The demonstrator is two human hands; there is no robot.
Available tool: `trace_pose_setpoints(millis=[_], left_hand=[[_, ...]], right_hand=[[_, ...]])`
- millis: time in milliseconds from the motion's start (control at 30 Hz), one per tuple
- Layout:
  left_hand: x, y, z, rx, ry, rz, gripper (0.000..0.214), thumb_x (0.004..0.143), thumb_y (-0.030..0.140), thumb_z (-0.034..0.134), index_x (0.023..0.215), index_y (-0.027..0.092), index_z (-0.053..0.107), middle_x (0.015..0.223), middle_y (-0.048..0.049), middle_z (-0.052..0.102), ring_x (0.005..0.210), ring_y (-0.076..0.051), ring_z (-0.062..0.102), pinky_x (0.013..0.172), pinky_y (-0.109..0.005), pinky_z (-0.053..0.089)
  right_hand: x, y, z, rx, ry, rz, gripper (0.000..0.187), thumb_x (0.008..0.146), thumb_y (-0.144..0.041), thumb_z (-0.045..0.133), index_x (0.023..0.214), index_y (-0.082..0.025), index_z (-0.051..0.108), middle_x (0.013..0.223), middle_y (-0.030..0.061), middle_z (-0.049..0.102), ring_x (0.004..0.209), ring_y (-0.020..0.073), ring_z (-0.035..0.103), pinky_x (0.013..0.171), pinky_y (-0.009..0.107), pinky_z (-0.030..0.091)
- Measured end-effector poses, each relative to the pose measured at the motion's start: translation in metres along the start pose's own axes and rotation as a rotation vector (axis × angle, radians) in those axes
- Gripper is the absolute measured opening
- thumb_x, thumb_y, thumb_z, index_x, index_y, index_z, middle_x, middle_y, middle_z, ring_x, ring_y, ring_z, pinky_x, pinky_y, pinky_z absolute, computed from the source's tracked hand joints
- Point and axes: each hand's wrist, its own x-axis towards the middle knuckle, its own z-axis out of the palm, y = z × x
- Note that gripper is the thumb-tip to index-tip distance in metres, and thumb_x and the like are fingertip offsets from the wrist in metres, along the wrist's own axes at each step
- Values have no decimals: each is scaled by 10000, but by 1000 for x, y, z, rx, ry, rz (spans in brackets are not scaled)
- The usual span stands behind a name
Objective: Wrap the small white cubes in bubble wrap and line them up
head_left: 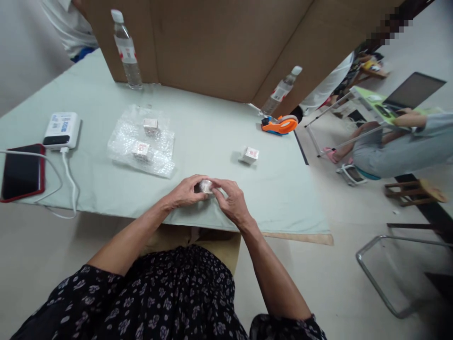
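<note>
Small shiny whitish bundle (205,185) sits between the person's left hand (187,191) and right hand (230,200), both grips pinching it, neither nearer; long axis unclear.

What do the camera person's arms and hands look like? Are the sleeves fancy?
The left hand and right hand wear no gloves, and the forearms are bare. The loose black sleeves are printed with small pale flowers and end around the elbows.
</note>
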Motion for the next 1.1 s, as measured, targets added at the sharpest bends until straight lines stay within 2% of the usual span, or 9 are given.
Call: trace_pose_setpoints(millis=[133,267,367,500,633,767,933,1033,1100], left_hand=[[1,13,-1,-197,-9,-142,502,749,323,706,1215,154,625,1088,-81,689,952,-203,629,872,-341,486],[1,23,6,-391,-65,-190,472,756,330,712,1188,154,641,1058,-68,703,936,-188,636,835,-306,481],[3,29,17,-464,-51,-251,448,748,332,716,1150,146,650,1042,-66,707,931,-190,641,823,-300,487],[9,33,31,-461,11,-318,533,727,331,739,1202,133,601,1011,-66,699,908,-194,647,811,-310,504],[17,31,40,-431,0,-277,693,759,382,735,1362,145,489,1125,-111,664,993,-216,644,890,-361,506],[18,30,43,-419,39,-265,801,752,407,743,1435,163,404,1347,-191,546,1075,-229,619,923,-399,513],[-2,28,39,-227,36,-244,505,789,321,673,1257,154,588,1218,-134,659,965,-194,651,887,-380,534],[-16,27,36,-157,38,-242,343,793,269,647,1119,165,665,1105,-94,719,926,-187,669,867,-352,544],[-23,27,31,-128,46,-232,284,798,242,630,1067,169,685,1061,-82,738,915,-187,676,857,-345,547]], right_hand=[[-8,3,-19,217,112,133,362,890,-258,605,1250,-291,608,1234,55,684,1176,234,613,1029,468,465],[-20,15,-25,348,-43,236,754,769,-358,752,1445,-297,422,1473,117,494,1318,290,508,1043,520,453],[-25,23,-21,410,-114,321,858,732,-411,786,1475,-260,382,1390,136,540,1245,288,552,1034,505,460],[-28,29,-16,546,-82,417,844,733,-411,785,1453,-202,399,1196,110,608,1082,243,618,978,443,498],[-30,40,-25,674,-31,469,863,683,-410,830,1422,-214,428,1168,94,626,1055,231,638,981,422,502],[-28,79,-55,641,147,557,870,618,-419,866,1371,-226,474,1119,81,662,1024,239,659,972,440,510],[-4,151,-96,561,432,688,841,512,-429,867,1246,-189,534,1031,64,686,1001,245,662,957,455,512],[14,182,-106,463,463,741,851,430,-438,868,1179,-168,568,979,66,688,958,261,663,915,460,520],[20,195,-109,320,389,740,730,481,-473,848,1102,-163,621,959,89,691,936,275,663,872,454,522]])
